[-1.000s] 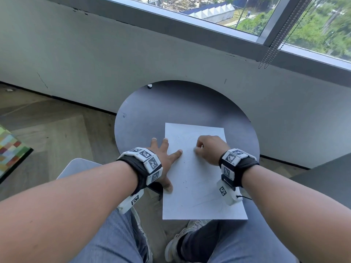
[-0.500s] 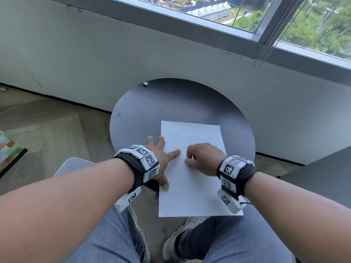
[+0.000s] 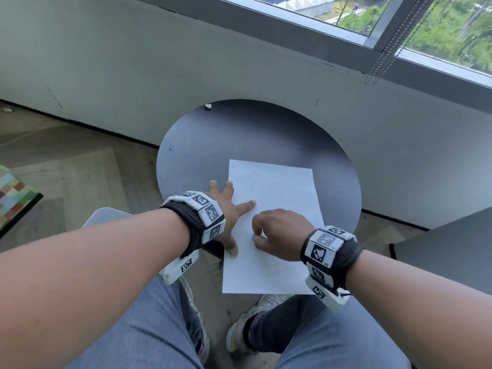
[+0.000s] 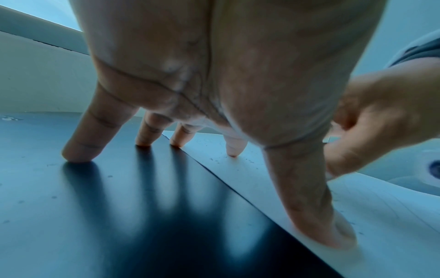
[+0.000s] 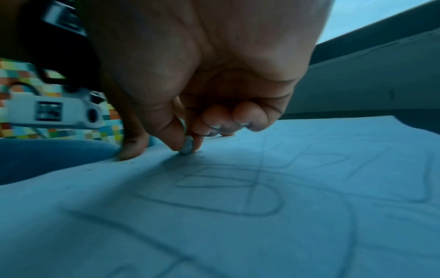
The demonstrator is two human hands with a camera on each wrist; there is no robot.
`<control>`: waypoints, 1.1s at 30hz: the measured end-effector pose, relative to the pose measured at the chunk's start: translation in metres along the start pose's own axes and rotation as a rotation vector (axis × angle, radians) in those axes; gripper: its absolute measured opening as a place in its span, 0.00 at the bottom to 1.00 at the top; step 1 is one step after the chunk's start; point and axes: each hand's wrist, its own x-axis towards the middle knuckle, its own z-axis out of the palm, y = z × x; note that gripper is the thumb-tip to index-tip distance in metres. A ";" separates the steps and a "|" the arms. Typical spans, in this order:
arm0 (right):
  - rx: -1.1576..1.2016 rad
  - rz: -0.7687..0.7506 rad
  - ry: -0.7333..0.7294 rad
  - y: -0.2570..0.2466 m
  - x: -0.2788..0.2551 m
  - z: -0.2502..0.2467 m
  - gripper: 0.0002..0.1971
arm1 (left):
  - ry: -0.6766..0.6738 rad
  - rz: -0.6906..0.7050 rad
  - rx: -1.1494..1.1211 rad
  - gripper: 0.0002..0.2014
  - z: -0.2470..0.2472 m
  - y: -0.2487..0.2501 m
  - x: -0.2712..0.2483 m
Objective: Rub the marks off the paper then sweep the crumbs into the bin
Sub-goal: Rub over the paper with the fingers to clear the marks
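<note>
A white sheet of paper [image 3: 277, 267] with faint pencil marks [image 5: 228, 191] lies on the round dark table [image 3: 239, 139], its near edge hanging over the rim. My left hand [image 3: 229, 217] lies spread with straight fingers; the index finger and thumb press the paper's left edge, the other fingers [image 4: 78, 148] rest on the table. My right hand [image 3: 277, 235] is curled over the middle of the sheet and pinches a small grey eraser [image 5: 186, 146] down against it. Tiny dark crumbs [image 4: 250, 160] dot the sheet near my left index finger. No bin is in view.
A small white object [image 3: 208, 106] sits at the table's far edge by the grey wall [image 3: 186, 62]. A second dark surface [image 3: 452, 251] stands to the right. A white seat [image 3: 106, 217] and my knees are below the table edge. A colourful mat [image 3: 13, 198] lies left.
My right hand has slid toward me and left across the sheet with the eraser. The left hand keeps its place on the paper's edge.
</note>
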 end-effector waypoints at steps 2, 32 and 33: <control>0.037 0.090 0.021 0.012 0.011 -0.006 0.07 | -0.003 0.001 0.000 0.63 0.000 0.000 0.000; -0.045 0.003 0.035 0.005 0.003 -0.006 0.08 | -0.025 -0.005 -0.002 0.69 0.005 0.002 -0.003; -0.045 -0.028 0.007 0.004 -0.001 -0.005 0.08 | -0.030 -0.006 0.000 0.69 0.004 0.003 -0.003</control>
